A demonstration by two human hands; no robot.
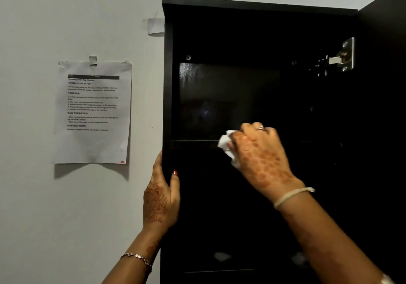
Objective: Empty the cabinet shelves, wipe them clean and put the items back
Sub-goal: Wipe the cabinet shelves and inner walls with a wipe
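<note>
Both hands are closed: my right hand (259,158) bunches a white wipe (224,142) at the shelf (193,141) front edge, my left hand (160,198), lower left, clasps the cabinet (241,20) side panel (167,108), a taped paper (94,112) beyond it, a hinge (345,56) up right.
</note>
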